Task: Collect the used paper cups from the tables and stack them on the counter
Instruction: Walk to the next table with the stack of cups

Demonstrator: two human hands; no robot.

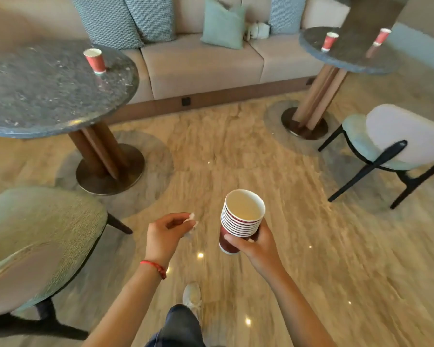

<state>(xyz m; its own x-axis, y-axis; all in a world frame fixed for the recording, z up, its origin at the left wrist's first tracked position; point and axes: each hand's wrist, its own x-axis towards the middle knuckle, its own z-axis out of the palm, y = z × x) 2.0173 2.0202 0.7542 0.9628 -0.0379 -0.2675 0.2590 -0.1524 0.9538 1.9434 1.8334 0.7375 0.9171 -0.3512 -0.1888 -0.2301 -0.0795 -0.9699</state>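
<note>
Red nested cups (239, 221) in right hand (257, 242); lower cups hidden by fingers.

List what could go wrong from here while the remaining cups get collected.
1. The stack of nested red paper cups is held only near its base by the right hand, so it may tip while walking.
2. The left hand already pinches something small and white, perhaps a tissue, which could hamper picking up the cup on the left table.
3. The two cups on the right table stand apart and need separate grabs.
</note>
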